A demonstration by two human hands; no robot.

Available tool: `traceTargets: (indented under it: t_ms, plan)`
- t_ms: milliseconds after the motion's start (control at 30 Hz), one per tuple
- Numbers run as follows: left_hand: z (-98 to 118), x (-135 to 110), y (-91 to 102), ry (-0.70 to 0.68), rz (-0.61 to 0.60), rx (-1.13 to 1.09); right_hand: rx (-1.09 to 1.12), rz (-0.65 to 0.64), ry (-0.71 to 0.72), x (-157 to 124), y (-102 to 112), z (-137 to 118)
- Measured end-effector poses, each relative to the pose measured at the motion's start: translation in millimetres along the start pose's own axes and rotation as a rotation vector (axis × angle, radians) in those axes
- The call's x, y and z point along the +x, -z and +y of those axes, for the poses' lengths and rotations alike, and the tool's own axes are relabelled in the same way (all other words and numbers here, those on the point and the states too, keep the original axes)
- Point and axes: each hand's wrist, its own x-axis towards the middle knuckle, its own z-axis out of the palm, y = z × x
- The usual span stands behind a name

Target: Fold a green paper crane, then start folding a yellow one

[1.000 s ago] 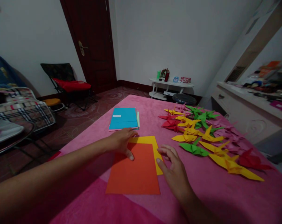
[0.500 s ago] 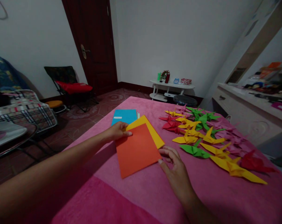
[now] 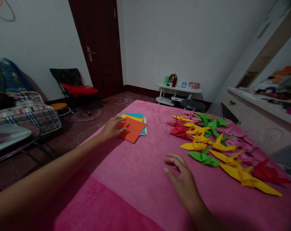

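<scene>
My left hand (image 3: 113, 127) is at the left edge of an orange paper sheet (image 3: 134, 130), thumb and fingers apart, casting a shadow on it. The orange sheet lies askew on a small stack. A yellow paper sheet (image 3: 135, 118) and a blue sheet (image 3: 138, 114) show from beneath it. Whether my left fingertips still touch the paper, I cannot tell. My right hand (image 3: 182, 178) rests over the pink cloth (image 3: 145, 173), fingers loosely bent and thumb apart, holding nothing. To its right is a green folded paper crane (image 3: 204, 157).
Several paper cranes in yellow (image 3: 248, 178), red (image 3: 268, 171), green and pink spread over the table's right side. Beyond the table stand a round dark stool (image 3: 193, 104) and a white shelf (image 3: 181, 87). A folding chair (image 3: 70, 80) is near the door (image 3: 97, 41).
My left hand has carried the orange and yellow sheets away from me onto the blue stack and its fingers have loosened. My right hand has let go of the paper's edge.
</scene>
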Motion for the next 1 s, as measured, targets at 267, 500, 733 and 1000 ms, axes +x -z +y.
traceTargets:
  t_ms: [267,500,733,1000]
  plan:
    - [35,-38,-10.2,-0.257,-0.238,0.166,-0.03,-0.037,0.016,-1,2,-3]
    - [48,-37,-9.6,-0.238,-0.212,0.143,-0.064,-0.087,0.015,0,1,1]
    - [58,-39,-12.4,-0.118,-0.178,0.121,-0.055,-0.126,0.004,0,0,3]
    - [62,-32,-14.7,0.136,-0.132,0.046,-0.046,-0.144,0.01,-1,0,0]
